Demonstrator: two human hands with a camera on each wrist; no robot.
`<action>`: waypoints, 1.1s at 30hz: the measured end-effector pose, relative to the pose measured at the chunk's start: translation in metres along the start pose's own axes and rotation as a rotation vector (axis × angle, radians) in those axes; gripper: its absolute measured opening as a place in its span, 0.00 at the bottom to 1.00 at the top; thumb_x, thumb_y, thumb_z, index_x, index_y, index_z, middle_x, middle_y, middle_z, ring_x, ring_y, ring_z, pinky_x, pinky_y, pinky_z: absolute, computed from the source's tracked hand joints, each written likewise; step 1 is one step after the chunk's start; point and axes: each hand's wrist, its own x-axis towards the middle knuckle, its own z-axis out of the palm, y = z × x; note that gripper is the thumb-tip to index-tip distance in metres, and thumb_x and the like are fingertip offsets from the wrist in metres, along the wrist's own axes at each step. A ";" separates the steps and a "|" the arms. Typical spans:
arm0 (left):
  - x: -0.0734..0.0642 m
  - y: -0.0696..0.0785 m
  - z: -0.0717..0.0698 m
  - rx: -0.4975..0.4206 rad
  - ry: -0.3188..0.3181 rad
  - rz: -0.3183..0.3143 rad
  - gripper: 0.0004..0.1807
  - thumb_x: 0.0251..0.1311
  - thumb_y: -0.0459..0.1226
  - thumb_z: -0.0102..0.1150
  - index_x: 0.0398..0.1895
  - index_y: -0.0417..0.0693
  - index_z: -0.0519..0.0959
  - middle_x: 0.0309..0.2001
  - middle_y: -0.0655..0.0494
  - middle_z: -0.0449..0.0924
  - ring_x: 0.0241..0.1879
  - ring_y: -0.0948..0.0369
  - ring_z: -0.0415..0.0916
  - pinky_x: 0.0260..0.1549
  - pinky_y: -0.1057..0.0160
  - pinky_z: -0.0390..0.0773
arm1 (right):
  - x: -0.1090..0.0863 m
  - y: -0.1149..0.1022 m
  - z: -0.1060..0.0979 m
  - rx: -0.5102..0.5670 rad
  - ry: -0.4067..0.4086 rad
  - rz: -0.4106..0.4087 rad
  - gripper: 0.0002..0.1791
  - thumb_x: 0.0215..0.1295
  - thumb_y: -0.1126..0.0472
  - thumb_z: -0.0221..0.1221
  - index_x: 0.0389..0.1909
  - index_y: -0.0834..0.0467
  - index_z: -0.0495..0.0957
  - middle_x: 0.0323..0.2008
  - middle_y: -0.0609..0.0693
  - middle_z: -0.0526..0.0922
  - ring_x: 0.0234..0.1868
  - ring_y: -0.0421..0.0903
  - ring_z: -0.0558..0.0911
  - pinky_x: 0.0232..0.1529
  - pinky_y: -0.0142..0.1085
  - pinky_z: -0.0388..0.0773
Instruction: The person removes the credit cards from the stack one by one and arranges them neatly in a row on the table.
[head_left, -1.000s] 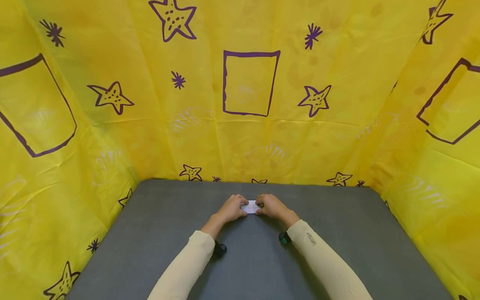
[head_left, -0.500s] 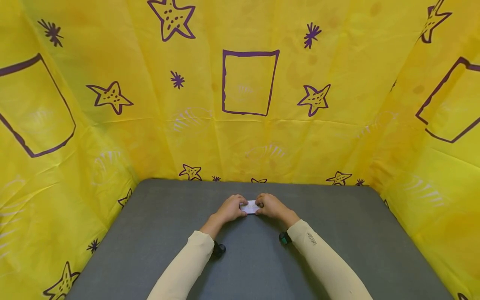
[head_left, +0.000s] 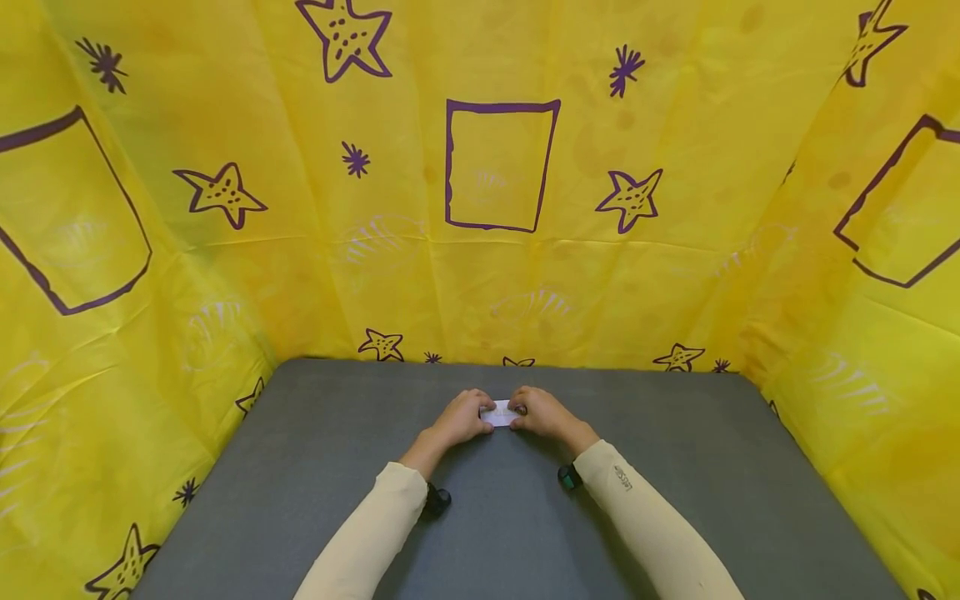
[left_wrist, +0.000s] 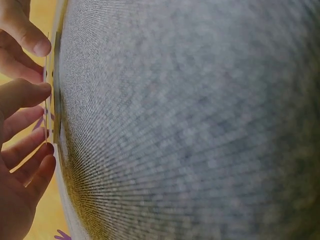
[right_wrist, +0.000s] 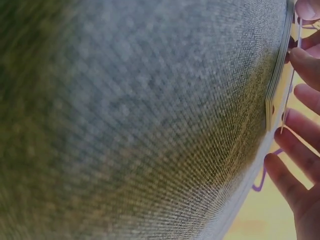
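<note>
Between both hands, near the far side of the table, is a thin white card [head_left: 498, 412] with faint marks. My left hand [head_left: 459, 417] pinches its left end, thumb on the near edge and fingers on the far one. At the other end my right hand [head_left: 546, 412] pinches it the same way. The left wrist view shows the card [left_wrist: 47, 122] edge-on, slightly apart from a low stack of thin cards [left_wrist: 57, 95] on the table. That stack [right_wrist: 276, 75] also appears beside the fingers in the right wrist view. Fingers cover both card ends.
A dark grey tabletop [head_left: 495, 517] stretches around the hands. Yellow cloth [head_left: 480, 283] printed with purple starfish and outlines rises behind it and along both sides. A dark wrist device [head_left: 438, 500] hangs under the left wrist, another [head_left: 569, 477] under the right.
Both hands keep nearly the same place and grip. The dark line along the card's near edge no longer shows, and the card sits very slightly higher in the head view.
</note>
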 end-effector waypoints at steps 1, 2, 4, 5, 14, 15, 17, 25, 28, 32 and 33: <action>0.000 0.000 0.000 0.002 0.001 0.001 0.17 0.53 0.37 0.69 0.47 0.41 0.83 0.50 0.47 0.80 0.53 0.49 0.74 0.56 0.50 0.71 | 0.000 0.000 0.000 0.005 -0.001 -0.002 0.14 0.55 0.60 0.69 0.41 0.61 0.84 0.46 0.56 0.82 0.48 0.54 0.81 0.52 0.48 0.76; 0.000 0.000 0.000 0.001 0.002 0.003 0.17 0.53 0.36 0.69 0.47 0.41 0.83 0.50 0.47 0.80 0.53 0.49 0.73 0.56 0.50 0.71 | 0.000 -0.001 0.000 0.008 -0.002 -0.011 0.13 0.56 0.61 0.69 0.41 0.62 0.84 0.46 0.56 0.82 0.47 0.54 0.81 0.52 0.48 0.76; -0.001 0.000 -0.001 0.001 0.004 0.012 0.17 0.53 0.36 0.69 0.47 0.41 0.83 0.50 0.47 0.80 0.53 0.49 0.73 0.56 0.50 0.71 | 0.000 -0.001 -0.001 0.024 -0.008 -0.012 0.14 0.56 0.61 0.69 0.42 0.62 0.84 0.46 0.57 0.81 0.48 0.54 0.80 0.52 0.48 0.76; -0.001 0.000 -0.001 0.002 0.005 0.017 0.17 0.52 0.36 0.69 0.46 0.41 0.83 0.50 0.46 0.80 0.53 0.49 0.73 0.56 0.50 0.71 | -0.001 -0.001 -0.001 0.028 -0.012 -0.013 0.14 0.56 0.62 0.69 0.43 0.63 0.84 0.46 0.58 0.81 0.48 0.55 0.80 0.52 0.49 0.76; -0.005 0.001 -0.003 0.001 0.021 0.047 0.17 0.52 0.36 0.69 0.46 0.41 0.83 0.51 0.46 0.80 0.54 0.48 0.73 0.57 0.49 0.71 | -0.001 -0.002 0.000 0.011 -0.024 -0.026 0.16 0.54 0.64 0.69 0.45 0.62 0.83 0.48 0.59 0.81 0.51 0.56 0.78 0.55 0.50 0.75; -0.005 0.001 -0.003 -0.003 0.025 0.047 0.17 0.52 0.36 0.69 0.46 0.41 0.83 0.51 0.46 0.80 0.54 0.48 0.73 0.56 0.49 0.71 | -0.001 -0.002 0.000 0.009 -0.019 -0.029 0.16 0.54 0.64 0.69 0.45 0.62 0.83 0.48 0.59 0.81 0.50 0.56 0.78 0.54 0.49 0.75; -0.006 0.000 -0.003 -0.014 0.030 0.042 0.17 0.52 0.36 0.69 0.46 0.42 0.83 0.51 0.46 0.80 0.54 0.48 0.73 0.56 0.48 0.71 | -0.001 -0.003 0.000 0.005 -0.014 -0.028 0.16 0.55 0.63 0.69 0.45 0.62 0.83 0.48 0.59 0.81 0.50 0.55 0.79 0.54 0.49 0.75; -0.012 -0.008 -0.006 -0.072 0.045 0.021 0.20 0.52 0.37 0.69 0.50 0.42 0.81 0.53 0.44 0.78 0.55 0.47 0.71 0.56 0.47 0.71 | -0.005 -0.005 0.000 0.032 0.006 -0.032 0.15 0.56 0.62 0.68 0.44 0.61 0.83 0.48 0.57 0.81 0.49 0.54 0.80 0.52 0.48 0.76; -0.017 -0.012 -0.008 -0.086 0.067 0.027 0.21 0.51 0.37 0.70 0.50 0.43 0.82 0.52 0.44 0.79 0.54 0.47 0.72 0.56 0.47 0.71 | -0.005 -0.007 0.000 0.023 0.020 -0.061 0.14 0.56 0.61 0.68 0.44 0.60 0.83 0.48 0.56 0.81 0.49 0.53 0.80 0.52 0.47 0.76; -0.025 -0.015 -0.013 -0.097 0.090 0.032 0.20 0.51 0.38 0.71 0.49 0.44 0.82 0.50 0.46 0.80 0.53 0.48 0.72 0.55 0.47 0.71 | -0.005 -0.011 0.001 0.019 0.033 -0.099 0.14 0.56 0.60 0.69 0.43 0.60 0.83 0.47 0.55 0.82 0.49 0.52 0.80 0.53 0.46 0.76; -0.027 -0.016 -0.014 -0.100 0.091 0.030 0.20 0.50 0.37 0.71 0.48 0.44 0.82 0.50 0.46 0.80 0.53 0.48 0.72 0.55 0.47 0.71 | -0.005 -0.012 0.001 0.021 0.033 -0.107 0.15 0.55 0.60 0.69 0.43 0.60 0.83 0.47 0.55 0.82 0.49 0.52 0.80 0.53 0.46 0.76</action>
